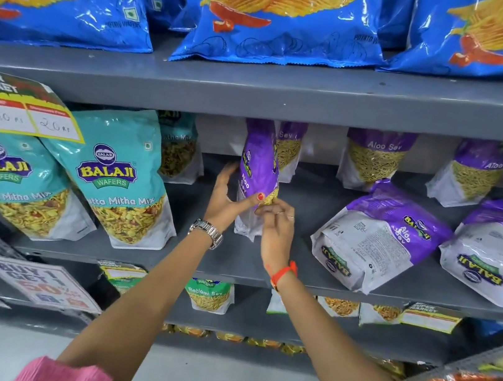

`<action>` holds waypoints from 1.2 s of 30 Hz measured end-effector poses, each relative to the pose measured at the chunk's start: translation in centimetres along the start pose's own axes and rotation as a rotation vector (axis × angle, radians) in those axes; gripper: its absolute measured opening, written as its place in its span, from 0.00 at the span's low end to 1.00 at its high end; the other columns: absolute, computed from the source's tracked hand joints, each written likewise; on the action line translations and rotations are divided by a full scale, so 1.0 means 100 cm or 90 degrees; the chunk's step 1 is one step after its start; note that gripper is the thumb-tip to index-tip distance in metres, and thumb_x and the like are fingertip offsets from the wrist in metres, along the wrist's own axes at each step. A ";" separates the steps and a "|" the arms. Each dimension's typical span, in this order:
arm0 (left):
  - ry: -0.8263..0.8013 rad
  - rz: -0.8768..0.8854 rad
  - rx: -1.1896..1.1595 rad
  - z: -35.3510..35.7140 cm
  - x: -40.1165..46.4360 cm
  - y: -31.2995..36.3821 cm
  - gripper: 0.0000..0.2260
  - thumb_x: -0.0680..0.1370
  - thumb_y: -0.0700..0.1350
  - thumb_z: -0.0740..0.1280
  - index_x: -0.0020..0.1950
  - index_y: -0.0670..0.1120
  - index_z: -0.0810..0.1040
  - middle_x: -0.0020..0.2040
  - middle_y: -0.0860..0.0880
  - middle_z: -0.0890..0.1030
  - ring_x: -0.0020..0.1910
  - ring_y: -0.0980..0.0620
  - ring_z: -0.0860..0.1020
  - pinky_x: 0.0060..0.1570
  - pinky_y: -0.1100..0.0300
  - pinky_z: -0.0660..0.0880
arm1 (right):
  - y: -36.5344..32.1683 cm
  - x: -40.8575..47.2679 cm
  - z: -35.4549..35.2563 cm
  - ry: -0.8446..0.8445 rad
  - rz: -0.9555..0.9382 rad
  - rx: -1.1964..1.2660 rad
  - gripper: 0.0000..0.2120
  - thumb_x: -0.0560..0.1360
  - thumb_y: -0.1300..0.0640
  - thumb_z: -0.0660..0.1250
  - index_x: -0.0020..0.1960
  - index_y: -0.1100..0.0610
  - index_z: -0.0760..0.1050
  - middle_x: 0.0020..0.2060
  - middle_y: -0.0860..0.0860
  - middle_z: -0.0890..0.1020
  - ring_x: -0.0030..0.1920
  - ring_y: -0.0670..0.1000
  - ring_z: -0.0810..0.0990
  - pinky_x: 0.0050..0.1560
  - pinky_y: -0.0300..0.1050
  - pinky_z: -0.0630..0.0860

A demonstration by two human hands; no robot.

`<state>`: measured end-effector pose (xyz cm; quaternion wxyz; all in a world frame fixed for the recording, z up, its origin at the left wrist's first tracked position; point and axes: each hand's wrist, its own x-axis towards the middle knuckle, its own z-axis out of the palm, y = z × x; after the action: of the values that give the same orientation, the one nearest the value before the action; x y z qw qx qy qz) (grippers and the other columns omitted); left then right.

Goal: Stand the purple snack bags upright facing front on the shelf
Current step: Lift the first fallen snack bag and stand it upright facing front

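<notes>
Head view shows your left hand (224,199) and right hand (278,223) both closed on one purple snack bag (258,171), which stands on the grey shelf (265,264) but is turned edge-on, its front swung toward your left. Your left grip wraps the bag from behind and the left side, thumb pressed on the front near the clear window. Your right grip pinches the lower right edge with the fingertips. Judging by that hold, one hand steadies the body while the other pivots the base, so the printed face can come round to the aisle without the bag toppling.

Count of purple bags in sight: six. One is in your grip. Three stand upright and face front along the back of the shelf, one just behind your grip (288,150), two further to its right (375,160) (477,178). Two lie flat on their fronts to the right of your grip, the nearer (377,235) and the farther (495,256), backs up and logos upside down, so they likely need standing next.

To the left of your grip stand three teal mix bags (115,176), already facing front. Above your grip, on the upper shelf, rest blue wafer bags (278,21), three at the front with more behind.
</notes>
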<state>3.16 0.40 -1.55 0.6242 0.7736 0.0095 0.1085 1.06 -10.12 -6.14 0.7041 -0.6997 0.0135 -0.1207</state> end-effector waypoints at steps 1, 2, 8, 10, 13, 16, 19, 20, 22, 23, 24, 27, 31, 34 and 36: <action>0.019 0.000 0.002 -0.002 0.000 0.001 0.39 0.63 0.47 0.75 0.69 0.42 0.62 0.71 0.45 0.65 0.68 0.54 0.64 0.66 0.63 0.60 | 0.001 -0.001 0.001 -0.009 -0.012 -0.018 0.11 0.72 0.61 0.57 0.37 0.59 0.77 0.53 0.49 0.70 0.48 0.32 0.73 0.51 0.23 0.65; 0.042 0.003 0.002 -0.004 -0.001 0.000 0.39 0.61 0.52 0.75 0.68 0.44 0.64 0.70 0.44 0.66 0.67 0.53 0.65 0.67 0.60 0.62 | 0.004 -0.001 0.001 -0.014 -0.023 -0.029 0.11 0.73 0.60 0.57 0.38 0.60 0.78 0.53 0.49 0.70 0.50 0.34 0.73 0.52 0.22 0.65; 0.226 0.051 -0.027 -0.015 -0.001 -0.001 0.15 0.63 0.46 0.75 0.45 0.49 0.74 0.46 0.50 0.75 0.45 0.48 0.76 0.45 0.62 0.76 | -0.005 0.013 -0.002 0.072 -0.042 -0.001 0.11 0.73 0.62 0.57 0.42 0.61 0.78 0.49 0.53 0.73 0.44 0.31 0.74 0.46 0.23 0.66; 0.269 0.063 -0.007 -0.018 0.001 -0.003 0.11 0.67 0.38 0.73 0.44 0.45 0.75 0.40 0.50 0.75 0.37 0.53 0.75 0.37 0.72 0.73 | -0.011 0.027 -0.003 0.114 -0.029 0.007 0.10 0.74 0.65 0.57 0.44 0.60 0.78 0.47 0.53 0.73 0.42 0.34 0.74 0.48 0.33 0.68; 0.324 0.035 0.007 -0.023 0.004 -0.012 0.08 0.69 0.37 0.71 0.45 0.37 0.77 0.37 0.47 0.77 0.31 0.66 0.75 0.33 0.76 0.70 | -0.023 0.052 -0.004 0.138 -0.014 0.031 0.11 0.74 0.66 0.57 0.47 0.60 0.77 0.47 0.50 0.73 0.43 0.41 0.74 0.52 0.43 0.72; 0.382 0.014 0.002 -0.027 0.008 -0.015 0.08 0.70 0.38 0.71 0.44 0.34 0.77 0.39 0.45 0.78 0.30 0.68 0.74 0.33 0.77 0.68 | -0.033 0.081 -0.004 0.108 -0.003 0.070 0.13 0.74 0.69 0.56 0.55 0.66 0.74 0.53 0.58 0.75 0.46 0.41 0.75 0.45 0.27 0.70; 0.406 0.005 0.011 -0.030 0.011 -0.010 0.08 0.70 0.37 0.70 0.45 0.33 0.77 0.41 0.45 0.78 0.33 0.65 0.73 0.33 0.78 0.69 | -0.041 0.104 -0.003 0.043 0.054 0.084 0.16 0.76 0.67 0.55 0.63 0.65 0.68 0.53 0.53 0.74 0.51 0.49 0.72 0.38 0.25 0.70; 0.415 0.003 0.001 -0.031 0.013 -0.009 0.08 0.70 0.36 0.70 0.45 0.33 0.77 0.41 0.45 0.78 0.32 0.67 0.74 0.32 0.78 0.69 | -0.043 0.110 -0.003 0.005 0.075 0.095 0.16 0.77 0.66 0.55 0.64 0.65 0.68 0.51 0.52 0.74 0.50 0.48 0.73 0.38 0.25 0.70; 0.426 0.004 -0.021 -0.033 0.017 -0.008 0.08 0.70 0.35 0.69 0.45 0.32 0.77 0.41 0.45 0.77 0.29 0.72 0.74 0.32 0.80 0.69 | -0.044 0.117 -0.004 -0.077 0.138 0.121 0.12 0.78 0.63 0.56 0.60 0.63 0.70 0.45 0.50 0.77 0.43 0.44 0.74 0.38 0.27 0.71; 0.430 0.003 -0.022 -0.033 0.019 -0.007 0.08 0.70 0.35 0.69 0.46 0.32 0.77 0.41 0.46 0.77 0.28 0.75 0.73 0.32 0.81 0.68 | -0.043 0.120 -0.004 -0.102 0.161 0.127 0.09 0.78 0.62 0.57 0.56 0.61 0.73 0.42 0.48 0.79 0.40 0.42 0.75 0.39 0.30 0.71; 0.430 0.001 -0.022 -0.034 0.021 -0.007 0.08 0.71 0.36 0.69 0.46 0.32 0.77 0.41 0.46 0.77 0.28 0.75 0.73 0.32 0.81 0.68 | -0.040 0.122 -0.006 -0.108 0.168 0.134 0.07 0.78 0.61 0.58 0.50 0.57 0.74 0.37 0.46 0.80 0.37 0.40 0.76 0.40 0.33 0.71; 0.432 -0.006 -0.031 -0.035 0.025 -0.003 0.07 0.71 0.36 0.68 0.46 0.33 0.77 0.35 0.51 0.75 0.32 0.66 0.73 0.32 0.81 0.68 | -0.030 0.123 -0.013 -0.080 0.156 0.133 0.10 0.77 0.63 0.61 0.40 0.54 0.76 0.35 0.47 0.80 0.37 0.44 0.77 0.43 0.42 0.75; 0.468 -0.006 -0.055 -0.037 0.033 0.000 0.07 0.71 0.35 0.68 0.46 0.31 0.77 0.40 0.46 0.77 0.34 0.61 0.72 0.33 0.79 0.69 | -0.030 0.116 -0.020 -0.050 0.129 0.135 0.10 0.76 0.63 0.62 0.53 0.68 0.76 0.46 0.54 0.79 0.49 0.52 0.76 0.59 0.53 0.74; 0.469 -0.014 -0.066 -0.036 0.039 0.000 0.09 0.71 0.33 0.67 0.47 0.28 0.76 0.38 0.48 0.76 0.32 0.65 0.72 0.34 0.80 0.69 | -0.032 0.110 -0.019 -0.042 0.123 0.143 0.09 0.76 0.59 0.62 0.52 0.64 0.76 0.51 0.55 0.78 0.53 0.53 0.75 0.58 0.52 0.73; 0.462 -0.021 -0.083 -0.034 0.039 0.000 0.09 0.72 0.33 0.66 0.48 0.28 0.75 0.36 0.51 0.75 0.34 0.64 0.71 0.33 0.80 0.69 | -0.034 0.105 -0.018 -0.042 0.129 0.157 0.05 0.77 0.59 0.62 0.44 0.56 0.76 0.51 0.55 0.77 0.52 0.52 0.75 0.60 0.52 0.73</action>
<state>6.37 4.26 -0.25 0.6296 0.6432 0.2361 0.3663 10.44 -13.85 -1.29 0.7935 -0.6063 0.0463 -0.0268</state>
